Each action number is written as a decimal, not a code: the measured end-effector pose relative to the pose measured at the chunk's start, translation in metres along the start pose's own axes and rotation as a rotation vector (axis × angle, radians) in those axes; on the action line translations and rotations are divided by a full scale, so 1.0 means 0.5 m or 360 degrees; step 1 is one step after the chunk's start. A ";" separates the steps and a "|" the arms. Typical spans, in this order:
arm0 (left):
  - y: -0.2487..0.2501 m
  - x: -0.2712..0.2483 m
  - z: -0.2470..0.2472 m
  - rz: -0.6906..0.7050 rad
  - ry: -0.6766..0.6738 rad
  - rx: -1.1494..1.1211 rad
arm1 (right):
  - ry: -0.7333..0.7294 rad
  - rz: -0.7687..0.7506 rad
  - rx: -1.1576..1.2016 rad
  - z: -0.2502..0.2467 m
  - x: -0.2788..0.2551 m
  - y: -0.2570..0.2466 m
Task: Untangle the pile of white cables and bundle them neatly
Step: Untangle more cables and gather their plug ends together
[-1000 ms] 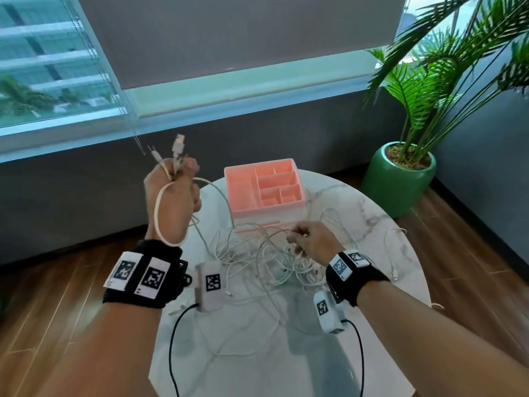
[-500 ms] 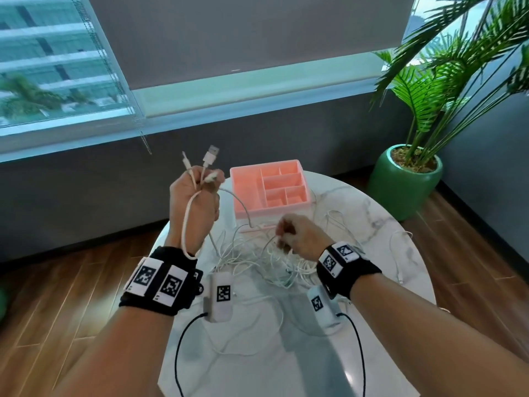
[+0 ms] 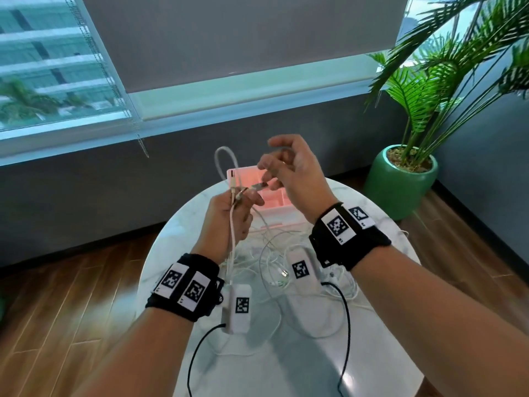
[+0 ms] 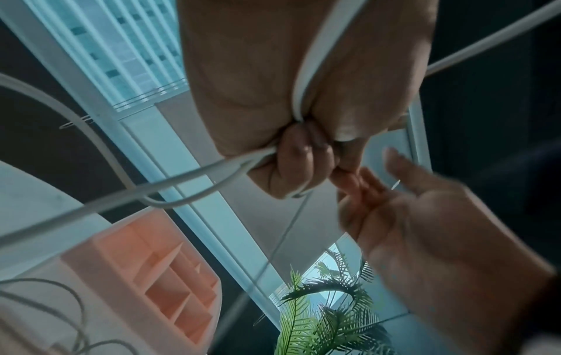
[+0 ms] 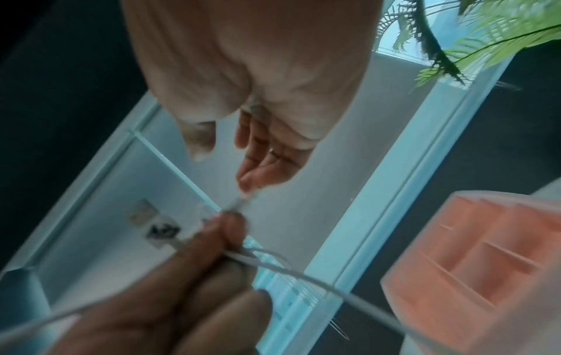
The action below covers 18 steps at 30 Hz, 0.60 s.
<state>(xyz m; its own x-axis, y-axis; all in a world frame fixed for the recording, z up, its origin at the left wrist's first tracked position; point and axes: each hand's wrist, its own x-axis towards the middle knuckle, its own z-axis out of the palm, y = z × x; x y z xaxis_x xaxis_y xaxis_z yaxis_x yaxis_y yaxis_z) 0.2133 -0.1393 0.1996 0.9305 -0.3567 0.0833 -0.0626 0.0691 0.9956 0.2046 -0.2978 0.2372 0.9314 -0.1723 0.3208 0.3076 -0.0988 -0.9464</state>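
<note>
The left hand (image 3: 229,222) is gripping a thick white cable (image 3: 226,164) in a closed fist, raised above the near-left part of the round marble table (image 3: 177,242). One loop of the cable is arching up above the fist, and a strand is hanging down past the wrist toward the table. The connector ends (image 3: 237,193) are sticking out of the top of the fist. In the left wrist view the cable (image 4: 306,79) is running across the palm and disappearing under the curled fingers (image 4: 291,163). Half a second ago this hand was further left and higher, with the plugs pointing straight up; now it is sitting closer to the middle, in front of the pink organizer box (image 3: 269,196).

The pile of white cables (image 3: 274,259) is lying tangled on the table between the two wrists, just in front of the organizer, some loops spilling toward the near edge.

The right hand (image 3: 292,173) has left the pile, where it was pinching strands a moment ago, and is now lifted up beside the left fist. Its thumb and fingertips are closing on a plug at the connector ends, while the other fingers are spreading loosely upward. The right wrist view is blurred, but the fingertips (image 5: 252,180) are meeting the plug there too.

A potted palm (image 3: 406,167) is standing on the floor at far right.
</note>
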 end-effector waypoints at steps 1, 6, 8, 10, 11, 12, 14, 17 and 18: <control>0.001 0.000 -0.004 0.0024 0.0010 0.0001 | 0.0035 0.0033 -0.0099 -0.003 -0.008 0.024; 0.023 0.014 -0.018 0.0078 0.0083 -0.0341 | -0.0608 0.0424 -0.0391 -0.007 -0.088 0.172; 0.042 0.028 -0.035 0.0156 0.0144 -0.0474 | -0.0767 0.0446 -0.0725 -0.010 -0.118 0.228; 0.067 0.043 -0.065 0.0248 0.0229 -0.0567 | -0.0719 0.0470 -0.1000 -0.032 -0.145 0.277; 0.079 0.049 -0.084 0.0283 0.0265 -0.0604 | -0.0668 0.0505 -0.1033 -0.046 -0.157 0.294; 0.089 0.055 -0.105 0.0308 0.0290 -0.0638 | -0.0623 0.0563 -0.0996 -0.063 -0.165 0.308; 0.099 0.059 -0.137 0.0300 0.0314 -0.0647 | -0.0488 0.0761 -0.0652 -0.094 -0.169 0.316; 0.085 0.055 -0.139 0.0190 0.0296 -0.0478 | -0.0184 0.0796 -0.0306 -0.117 -0.138 0.280; 0.074 0.050 -0.129 0.0140 0.0277 -0.0395 | -0.0129 0.0703 -0.0329 -0.115 -0.122 0.253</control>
<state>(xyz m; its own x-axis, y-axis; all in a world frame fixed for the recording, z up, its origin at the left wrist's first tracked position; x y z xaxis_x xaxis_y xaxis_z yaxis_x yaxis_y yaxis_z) 0.2573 -0.0857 0.2358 0.9745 -0.1760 0.1391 -0.0757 0.3257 0.9424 0.1755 -0.3560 0.1004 0.9788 -0.1655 -0.1210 -0.1573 -0.2275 -0.9610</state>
